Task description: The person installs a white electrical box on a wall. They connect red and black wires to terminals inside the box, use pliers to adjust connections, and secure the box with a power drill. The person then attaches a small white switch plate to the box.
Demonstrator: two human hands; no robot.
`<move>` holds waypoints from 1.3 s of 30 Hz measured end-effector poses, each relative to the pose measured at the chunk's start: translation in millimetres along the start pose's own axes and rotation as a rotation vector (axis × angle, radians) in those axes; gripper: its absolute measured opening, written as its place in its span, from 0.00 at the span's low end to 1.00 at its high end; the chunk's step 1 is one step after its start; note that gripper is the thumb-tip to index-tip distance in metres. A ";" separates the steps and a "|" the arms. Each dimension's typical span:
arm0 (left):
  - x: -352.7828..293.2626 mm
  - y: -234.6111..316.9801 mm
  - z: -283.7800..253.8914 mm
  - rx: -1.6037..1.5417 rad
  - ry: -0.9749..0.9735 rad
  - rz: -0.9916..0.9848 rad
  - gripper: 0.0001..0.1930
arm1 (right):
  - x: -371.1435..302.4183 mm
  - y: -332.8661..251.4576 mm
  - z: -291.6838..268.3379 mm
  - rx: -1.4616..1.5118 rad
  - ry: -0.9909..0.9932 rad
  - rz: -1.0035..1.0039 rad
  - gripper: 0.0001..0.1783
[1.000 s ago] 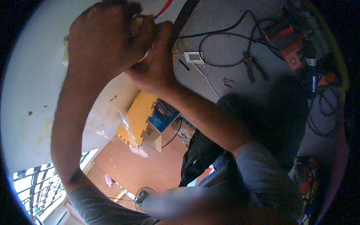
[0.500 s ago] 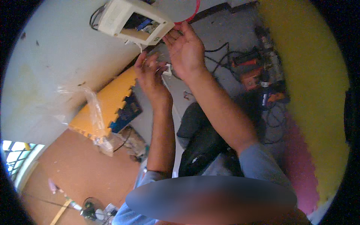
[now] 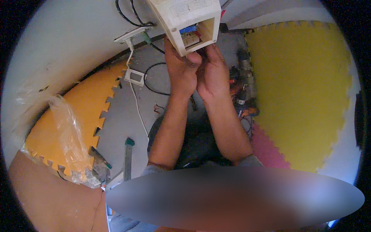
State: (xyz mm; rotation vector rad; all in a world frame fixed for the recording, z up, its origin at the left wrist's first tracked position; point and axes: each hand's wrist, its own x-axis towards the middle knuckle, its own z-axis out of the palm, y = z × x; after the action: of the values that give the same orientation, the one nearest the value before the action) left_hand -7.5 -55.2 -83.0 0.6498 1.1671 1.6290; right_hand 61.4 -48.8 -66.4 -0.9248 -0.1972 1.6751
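Observation:
A cream plastic box (image 3: 195,21) with a rectangular opening is at the top middle, by the wall. Through its opening a blue part (image 3: 188,29) and pale connector-like pieces show. My left hand (image 3: 181,71) is under the box's near left corner, its thumb bent toward the other hand and its fingers mostly hidden behind the box. Close beside it, my right hand (image 3: 213,73) reaches up beneath the lower edge, palm inward and fingers curled. Both look closed, but whatever they pinch there is hidden.
A wall socket strip (image 3: 133,34) with a plugged-in white cord and black cables is left of the box. On the grey floor lie a white frame (image 3: 135,77) and power tools (image 3: 241,96). Orange (image 3: 77,116) and yellow (image 3: 297,89) foam mats flank me; clear plastic wrap (image 3: 69,131) lies left.
My view has turned, and the box now appears further right, with the socket strip in sight. My left hand has come up from below the box to beside my right hand at its underside.

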 end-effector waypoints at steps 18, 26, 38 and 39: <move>0.6 18.9 8.4 -0.238 0.067 -0.015 0.41 | 40.0 -58.9 -37.3 -0.908 -0.407 -0.128 0.10; 5.4 22.9 7.1 -0.116 0.003 -0.061 0.42 | 54.4 -55.1 -39.0 -0.215 -0.527 0.163 0.20; -9.5 8.9 15.3 -0.212 0.095 -0.225 0.47 | 41.2 -55.6 -35.4 -0.530 -0.468 0.051 0.40; -12.3 9.0 17.9 -0.242 0.129 -0.250 0.46 | 40.2 -57.2 -33.5 -0.586 -0.471 0.034 0.41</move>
State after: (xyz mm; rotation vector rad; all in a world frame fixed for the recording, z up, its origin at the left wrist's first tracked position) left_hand 8.3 -60.1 -66.3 0.2365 1.0731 1.5820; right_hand 125.0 -5.4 -75.1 -0.9347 -1.0367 1.8837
